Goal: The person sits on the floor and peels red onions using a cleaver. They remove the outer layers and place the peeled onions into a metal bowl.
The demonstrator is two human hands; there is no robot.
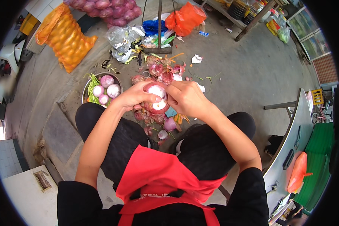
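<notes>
My left hand [131, 96] grips a red onion [161, 106] between thumb and fingers, above a heap of onion skins [158, 70] on the floor. Two pale patches show on the onion, with reddish-purple skin around them and my thumb across the middle. Against the onion's right side, my right hand [188, 97] has its fingers curled and pinched at the edge; its fingertips are partly hidden. Beside my left wrist stands a metal bowl [120, 80] holding several peeled onions [106, 81] and green stalks [93, 87]. A purple onion piece [169, 124] lies between my feet.
Ahead are an orange net sack [66, 41], a net of red onions [110, 10], a long-handled dustpan [158, 50] with rubbish, and an orange plastic bag [186, 19]. A metal-topped table [285, 147] stands at right. A stone slab [62, 130] is at left.
</notes>
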